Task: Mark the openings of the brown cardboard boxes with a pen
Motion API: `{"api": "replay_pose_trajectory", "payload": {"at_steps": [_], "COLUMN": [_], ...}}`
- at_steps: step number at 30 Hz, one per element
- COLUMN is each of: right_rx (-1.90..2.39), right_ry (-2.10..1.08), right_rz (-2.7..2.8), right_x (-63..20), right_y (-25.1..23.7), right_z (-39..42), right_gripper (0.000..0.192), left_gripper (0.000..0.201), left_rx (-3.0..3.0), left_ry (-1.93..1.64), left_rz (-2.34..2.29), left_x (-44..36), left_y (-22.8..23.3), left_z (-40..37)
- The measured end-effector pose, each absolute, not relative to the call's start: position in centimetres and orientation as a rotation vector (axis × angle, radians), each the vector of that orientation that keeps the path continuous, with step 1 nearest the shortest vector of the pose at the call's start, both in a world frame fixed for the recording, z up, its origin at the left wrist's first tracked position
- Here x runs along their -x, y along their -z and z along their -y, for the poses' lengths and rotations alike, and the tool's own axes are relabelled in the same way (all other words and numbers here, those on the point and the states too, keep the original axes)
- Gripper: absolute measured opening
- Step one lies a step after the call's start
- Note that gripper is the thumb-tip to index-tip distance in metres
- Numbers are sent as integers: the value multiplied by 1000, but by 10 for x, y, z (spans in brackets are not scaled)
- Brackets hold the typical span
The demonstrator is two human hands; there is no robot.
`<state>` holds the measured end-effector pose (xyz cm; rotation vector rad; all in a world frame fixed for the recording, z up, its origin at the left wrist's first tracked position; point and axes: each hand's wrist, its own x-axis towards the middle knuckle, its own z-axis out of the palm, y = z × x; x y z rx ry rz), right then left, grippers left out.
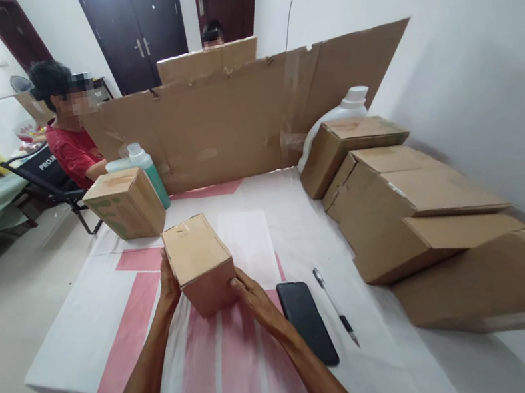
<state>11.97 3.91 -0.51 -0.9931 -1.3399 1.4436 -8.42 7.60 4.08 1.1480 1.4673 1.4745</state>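
Between my two hands is a small closed cardboard box point(200, 255), tilted a little toward me near the front of the table. My left hand point(169, 277) presses against its left side, with the fingers mostly hidden behind it. On the lower right corner lies the thumb of my right hand point(254, 296), its other fingers out of sight around the box. A black smartphone point(308, 324) rests on the cloth just right of my right wrist. Beside the phone lies a clear pen point(335, 307) with a black grip.
Several cardboard boxes point(444, 188) line the right side, a white bottle point(355, 97) behind them. Another box point(126, 203) and a green liquid bottle point(153, 175) stand back left. A cardboard partition point(224, 122) closes the far edge. A person in red point(71, 149) sits beyond, left.
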Motion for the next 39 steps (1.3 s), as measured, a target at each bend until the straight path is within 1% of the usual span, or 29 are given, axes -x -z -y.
{"api": "replay_pose_trajectory", "payload": {"at_steps": [1,2,6,8,11,13,16,20,23,26,28,31,34,36,39], "right_rx": [987,1017,1178,1210,1297,1367,1538,1669,1646,1579,1535,1469,1507,1545,1521], "right_ry": [-1447,-1448,-1540,-1544,-1384,-1294,-1229,-1119,-979,-952,-967,-1005,-964,-937,-953], "right_rz": [1361,1367,1234,1177,1220,1343,1571,1681,1530,1383,1401,1564,1652,1639,1605], "right_x": [-120,-123,-146,-158,-169,-172,-175,-188,-194,-186,-175,-163,-167,-175,-186], "right_y": [2,-1,-12,-11,-2,6,15,17,6,-10,-18,-27,-32,-33,-32], "right_z": [-36,-34,-26,-22,-12,-2,16,30,23,2,-14,-30,-29,-19,-2], "right_gripper": [59,60,79,79,70,69,70,60,50,52,50,33,29,27,25], "left_gripper": [86,81,55,48,50,50,48,47,49,57,54,40,30,29,33], "left_rx": [-1169,-1197,-1318,-1373,-1436,-1447,-1414,-1378,-1511,-1748,-1925,-2117,-2187,-2181,-2159], "left_ry": [-1462,-1442,-1295,-1197,-1003,-898,-781,-689,-716,-856,-879,-786,-619,-526,-465], "left_rz": [-1504,-1542,-1621,-1634,-1675,-1714,-1736,-1684,-1772,-1928,-1949,-1876,-1778,-1741,-1765], "left_x": [85,86,81,77,73,74,76,76,72,64,55,39,22,12,-1], "left_y": [-43,-45,-56,-59,-59,-58,-55,-54,-52,-50,-50,-51,-52,-54,-59], "left_z": [-74,-70,-46,-28,1,20,44,62,57,37,20,-2,-11,-9,-4]}}
